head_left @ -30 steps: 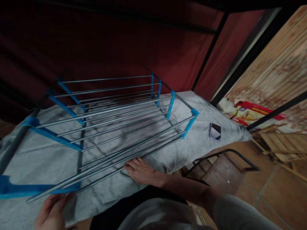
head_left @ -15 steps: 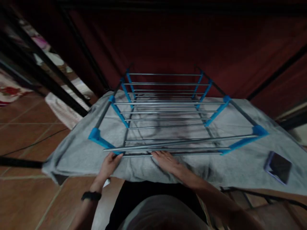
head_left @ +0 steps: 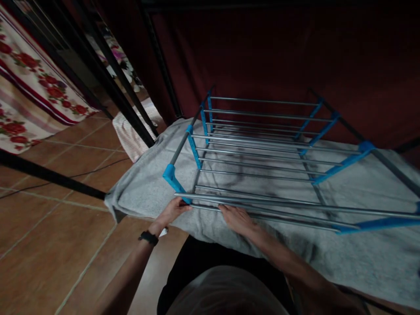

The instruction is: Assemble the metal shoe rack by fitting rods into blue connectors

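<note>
A rack of thin grey metal tubes point(head_left: 262, 174) with blue plastic joints point(head_left: 194, 148) lies on a grey cloth point(head_left: 149, 175). My left hand point(head_left: 173, 211) is closed at the rack's near left corner, with fingers on the lower blue joint and the end of the front tube. Along that same front tube, further right, my right hand point(head_left: 236, 218) has its fingers curled over the metal. A longer tube point(head_left: 295, 207) crosses just above both hands; its left end sticks out past the blue joint. The undersides of my fingers are hidden.
Behind the rack rises a dark red panel point(head_left: 256, 52). Dark metal posts point(head_left: 108, 70) and a low bar point(head_left: 52, 175) stand at the left, over a tiled floor point(head_left: 42, 232). A flowered curtain point(head_left: 36, 83) and a striped cloth point(head_left: 131, 135) are further back.
My view has turned to the left, so the rack appears further right and the phone has left the picture. Both hands stay at the front tube, in nearly the same places.
</note>
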`<move>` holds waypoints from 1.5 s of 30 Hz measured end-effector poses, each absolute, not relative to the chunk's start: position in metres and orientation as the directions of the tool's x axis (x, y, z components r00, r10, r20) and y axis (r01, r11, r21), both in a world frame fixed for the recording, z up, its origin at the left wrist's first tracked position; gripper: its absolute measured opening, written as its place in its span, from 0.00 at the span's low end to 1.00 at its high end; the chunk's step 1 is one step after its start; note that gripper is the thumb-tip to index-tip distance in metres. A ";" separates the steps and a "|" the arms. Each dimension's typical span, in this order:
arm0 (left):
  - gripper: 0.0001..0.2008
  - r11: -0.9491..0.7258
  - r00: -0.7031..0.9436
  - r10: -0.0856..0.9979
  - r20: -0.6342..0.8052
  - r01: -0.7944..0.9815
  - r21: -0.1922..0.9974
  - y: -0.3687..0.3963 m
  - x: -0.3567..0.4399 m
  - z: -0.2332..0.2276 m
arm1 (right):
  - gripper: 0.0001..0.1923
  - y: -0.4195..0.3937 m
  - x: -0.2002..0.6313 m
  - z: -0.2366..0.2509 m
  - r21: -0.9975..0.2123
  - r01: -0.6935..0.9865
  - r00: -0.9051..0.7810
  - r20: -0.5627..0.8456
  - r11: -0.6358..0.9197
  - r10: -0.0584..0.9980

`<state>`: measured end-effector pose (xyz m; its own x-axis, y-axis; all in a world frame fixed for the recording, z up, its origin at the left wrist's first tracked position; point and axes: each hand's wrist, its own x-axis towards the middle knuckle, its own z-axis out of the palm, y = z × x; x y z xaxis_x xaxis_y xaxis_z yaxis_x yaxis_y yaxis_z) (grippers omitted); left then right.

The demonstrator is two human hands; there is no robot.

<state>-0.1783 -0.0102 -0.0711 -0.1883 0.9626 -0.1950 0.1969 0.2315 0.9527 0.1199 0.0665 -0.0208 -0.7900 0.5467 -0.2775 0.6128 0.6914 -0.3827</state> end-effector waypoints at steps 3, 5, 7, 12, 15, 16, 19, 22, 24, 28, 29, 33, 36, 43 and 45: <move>0.20 0.204 -0.191 0.968 -0.165 0.209 0.956 -0.010 -0.179 -0.074 | 0.24 0.063 0.093 -0.020 -0.406 0.602 -0.797 -0.251 0.687 0.550; 0.20 0.183 -0.182 0.973 -0.142 0.233 0.955 -0.009 -0.180 -0.076 | 0.24 0.060 0.073 -0.021 -0.416 0.582 -0.808 -0.203 0.699 0.552; 0.20 0.157 -0.169 0.979 -0.115 0.257 0.954 -0.008 -0.182 -0.078 | 0.24 0.059 0.055 -0.024 -0.416 0.544 -0.828 -0.126 0.729 0.546; 0.20 0.114 -0.143 0.987 -0.070 0.328 0.938 -0.009 -0.188 -0.092 | 0.23 0.063 0.031 -0.035 -0.413 0.478 -0.865 -0.070 0.775 0.496; 0.15 0.103 -0.194 0.981 -0.026 0.400 0.911 -0.012 -0.188 -0.101 | 0.22 0.064 0.032 -0.038 -0.436 0.489 -0.856 -0.078 0.755 0.510; 0.14 0.102 -0.212 0.977 -0.011 0.421 0.901 -0.013 -0.187 -0.103 | 0.23 0.064 0.033 -0.038 -0.447 0.495 -0.853 -0.086 0.746 0.514; 0.11 0.103 -0.244 0.970 0.014 0.459 0.883 -0.014 -0.184 -0.103 | 0.24 0.064 0.035 -0.037 -0.476 0.516 -0.841 -0.120 0.713 0.528; 0.11 0.105 -0.242 0.970 0.013 0.466 0.878 -0.013 -0.182 -0.102 | 0.24 0.065 0.035 -0.037 -0.490 0.522 -0.835 -0.127 0.698 0.535; 0.11 0.113 -0.242 0.970 0.004 0.468 0.876 -0.013 -0.181 -0.102 | 0.24 0.066 0.035 -0.039 -0.490 0.507 -0.840 -0.099 0.709 0.533; 0.11 0.126 -0.244 0.970 -0.008 0.471 0.873 -0.013 -0.181 -0.105 | 0.23 0.068 0.034 -0.043 -0.490 0.482 -0.851 -0.064 0.726 0.522; 0.11 0.125 -0.245 0.970 -0.006 0.473 0.872 -0.014 -0.180 -0.105 | 0.23 0.068 0.034 -0.044 -0.494 0.480 -0.852 -0.064 0.725 0.520; 0.11 0.114 -0.267 0.963 0.028 0.502 0.857 -0.015 -0.177 -0.103 | 0.22 0.069 0.034 -0.046 -0.516 0.488 -0.843 -0.069 0.704 0.534; 0.12 0.089 -0.248 0.967 0.052 0.524 0.847 -0.015 -0.174 -0.098 | 0.22 0.069 0.033 -0.046 -0.522 0.495 -0.840 -0.081 0.694 0.537; 0.10 0.096 -0.279 0.957 0.076 0.555 0.826 -0.015 -0.165 -0.093 | 0.21 0.071 0.035 -0.049 -0.547 0.427 -0.865 -0.015 0.720 0.502; 0.09 0.092 -0.283 0.956 0.082 0.552 0.829 -0.015 -0.163 -0.093 | 0.21 0.070 0.035 -0.049 -0.541 0.438 -0.860 -0.020 0.718 0.509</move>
<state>-0.1632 -0.0147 -0.0926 -0.2827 0.9557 0.0819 0.5518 0.0922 0.8289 0.0348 0.0699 -0.0490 -0.8605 0.5091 -0.0204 0.4376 0.7180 -0.5413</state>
